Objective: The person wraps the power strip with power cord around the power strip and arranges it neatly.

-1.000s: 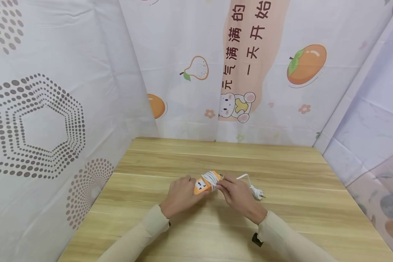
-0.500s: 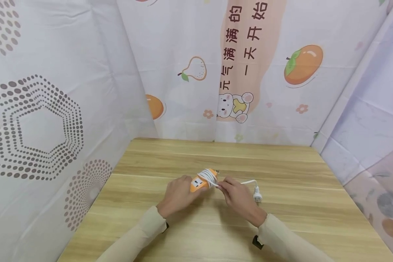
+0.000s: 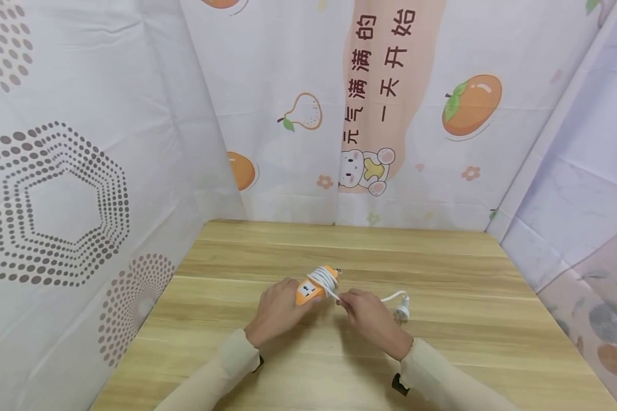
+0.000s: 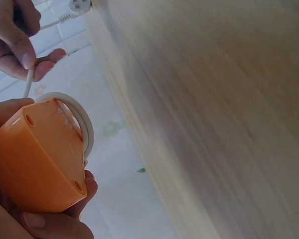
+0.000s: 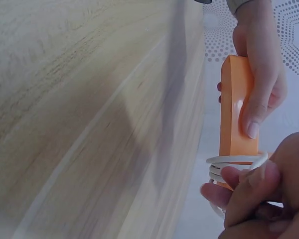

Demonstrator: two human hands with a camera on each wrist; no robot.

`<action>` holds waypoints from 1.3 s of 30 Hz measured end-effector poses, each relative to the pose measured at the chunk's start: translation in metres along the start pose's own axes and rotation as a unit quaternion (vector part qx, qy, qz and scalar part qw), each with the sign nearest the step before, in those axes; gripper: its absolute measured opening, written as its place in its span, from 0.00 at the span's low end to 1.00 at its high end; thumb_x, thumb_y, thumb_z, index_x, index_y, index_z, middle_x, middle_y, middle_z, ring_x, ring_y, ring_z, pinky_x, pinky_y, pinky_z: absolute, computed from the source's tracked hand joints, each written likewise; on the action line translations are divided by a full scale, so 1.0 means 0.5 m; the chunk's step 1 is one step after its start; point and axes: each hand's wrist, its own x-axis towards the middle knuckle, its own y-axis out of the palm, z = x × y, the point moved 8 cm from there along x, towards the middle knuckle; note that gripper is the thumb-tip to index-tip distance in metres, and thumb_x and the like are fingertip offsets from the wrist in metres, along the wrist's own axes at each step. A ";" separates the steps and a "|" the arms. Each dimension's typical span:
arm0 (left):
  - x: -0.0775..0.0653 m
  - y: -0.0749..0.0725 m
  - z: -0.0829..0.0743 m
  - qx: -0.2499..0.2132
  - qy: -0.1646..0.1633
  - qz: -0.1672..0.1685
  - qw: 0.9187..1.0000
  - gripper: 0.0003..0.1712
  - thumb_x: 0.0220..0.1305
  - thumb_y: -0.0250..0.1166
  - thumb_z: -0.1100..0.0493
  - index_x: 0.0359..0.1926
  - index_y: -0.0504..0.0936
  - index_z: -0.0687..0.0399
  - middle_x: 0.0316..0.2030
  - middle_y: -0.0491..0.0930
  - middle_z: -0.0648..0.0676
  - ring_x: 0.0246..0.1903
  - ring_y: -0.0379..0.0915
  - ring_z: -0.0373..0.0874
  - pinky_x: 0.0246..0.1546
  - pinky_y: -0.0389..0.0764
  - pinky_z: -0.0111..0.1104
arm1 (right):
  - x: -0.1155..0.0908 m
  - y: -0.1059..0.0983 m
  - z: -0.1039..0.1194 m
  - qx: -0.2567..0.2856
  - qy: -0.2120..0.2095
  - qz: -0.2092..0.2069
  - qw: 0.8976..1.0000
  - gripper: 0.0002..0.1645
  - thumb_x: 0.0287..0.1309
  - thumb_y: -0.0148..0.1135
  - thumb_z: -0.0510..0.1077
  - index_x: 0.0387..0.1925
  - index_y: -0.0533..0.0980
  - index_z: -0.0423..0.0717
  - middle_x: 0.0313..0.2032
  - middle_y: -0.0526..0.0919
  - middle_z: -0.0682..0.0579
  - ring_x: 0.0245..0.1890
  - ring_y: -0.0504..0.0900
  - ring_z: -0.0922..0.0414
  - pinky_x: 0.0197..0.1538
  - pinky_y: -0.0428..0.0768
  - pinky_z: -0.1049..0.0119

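An orange power strip (image 3: 305,291) with a white socket face is held up above the table by my left hand (image 3: 277,310), its thumb and fingers on opposite sides of the body. White cord (image 3: 322,278) is wound in several turns round the strip's far part. My right hand (image 3: 372,318) pinches the cord between thumb and fingertips, just right of the strip; a short straight length runs between them. Past the right hand the cord's tail ends in a white plug (image 3: 402,311). In the left wrist view the strip's orange underside (image 4: 50,159) faces the camera.
Both hands are over a wood-grain table (image 3: 308,365). Printed white curtains hang behind it (image 3: 267,131) and at the left (image 3: 159,142) and right (image 3: 586,188). A dark band (image 3: 400,384) shows under the right sleeve.
My right hand has drawn a length of cord away from the strip, toward me and slightly down. The plug swung from pointing right to hanging downward. The left hand keeps its grip, shifting slightly left.
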 end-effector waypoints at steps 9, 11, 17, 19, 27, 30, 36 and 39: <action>-0.003 -0.011 -0.013 -0.026 0.005 -0.017 1.000 0.28 0.65 0.64 0.28 0.33 0.79 0.48 0.28 0.75 0.44 0.23 0.68 0.36 0.20 0.68 0.31 | 0.004 0.000 0.010 0.029 -0.009 -0.009 1.000 0.03 0.64 0.69 0.36 0.34 0.86 0.41 0.23 0.78 0.59 0.22 0.68 0.67 0.26 0.71 0.70; -0.004 -0.012 -0.016 -0.037 0.001 -0.014 0.999 0.29 0.65 0.63 0.27 0.33 0.79 0.47 0.28 0.74 0.43 0.23 0.68 0.36 0.20 0.68 0.31 | 0.005 0.003 0.012 0.039 -0.009 -0.005 0.999 0.05 0.64 0.70 0.36 0.30 0.85 0.41 0.21 0.76 0.60 0.21 0.66 0.67 0.25 0.70 0.70; -0.006 -0.011 -0.033 -0.074 0.003 0.007 0.997 0.30 0.63 0.63 0.26 0.36 0.79 0.47 0.31 0.76 0.42 0.24 0.69 0.34 0.21 0.70 0.30 | 0.004 0.008 0.010 0.059 -0.006 0.004 0.998 0.08 0.62 0.70 0.34 0.27 0.82 0.42 0.21 0.78 0.57 0.22 0.67 0.67 0.26 0.71 0.70; -0.008 -0.013 -0.039 -0.081 0.009 0.010 0.997 0.31 0.63 0.64 0.26 0.38 0.80 0.49 0.31 0.76 0.42 0.24 0.69 0.33 0.21 0.70 0.30 | 0.005 0.007 0.010 0.060 -0.009 0.004 0.998 0.09 0.62 0.71 0.33 0.26 0.82 0.42 0.22 0.80 0.55 0.22 0.68 0.67 0.26 0.70 0.70; -0.014 -0.026 -0.056 -0.101 0.036 -0.006 0.994 0.28 0.63 0.68 0.30 0.41 0.82 0.50 0.31 0.77 0.42 0.23 0.68 0.33 0.20 0.69 0.28 | 0.007 0.000 0.007 0.041 -0.011 -0.008 0.999 0.09 0.59 0.73 0.37 0.25 0.82 0.44 0.22 0.81 0.55 0.21 0.68 0.67 0.25 0.71 0.69; -0.015 -0.029 -0.060 -0.109 0.043 -0.002 0.993 0.28 0.64 0.68 0.32 0.44 0.83 0.52 0.33 0.78 0.43 0.24 0.69 0.33 0.21 0.69 0.29 | 0.008 0.000 0.004 0.033 -0.007 -0.009 0.999 0.08 0.59 0.74 0.39 0.25 0.83 0.45 0.22 0.81 0.57 0.21 0.68 0.67 0.24 0.70 0.69; -0.014 -0.033 -0.061 -0.134 0.046 0.009 0.990 0.30 0.65 0.66 0.31 0.48 0.84 0.52 0.37 0.80 0.44 0.27 0.71 0.33 0.24 0.72 0.29 | 0.011 0.001 -0.007 0.030 -0.006 -0.015 0.999 0.07 0.58 0.75 0.42 0.26 0.85 0.46 0.19 0.78 0.60 0.19 0.65 0.67 0.23 0.67 0.70; -0.013 -0.037 -0.070 -0.159 0.060 0.015 0.985 0.30 0.66 0.66 0.31 0.50 0.84 0.51 0.39 0.82 0.45 0.29 0.73 0.33 0.25 0.74 0.29 | 0.010 0.002 -0.016 0.015 -0.008 -0.028 0.999 0.06 0.56 0.76 0.42 0.29 0.85 0.47 0.21 0.80 0.58 0.19 0.66 0.67 0.23 0.68 0.69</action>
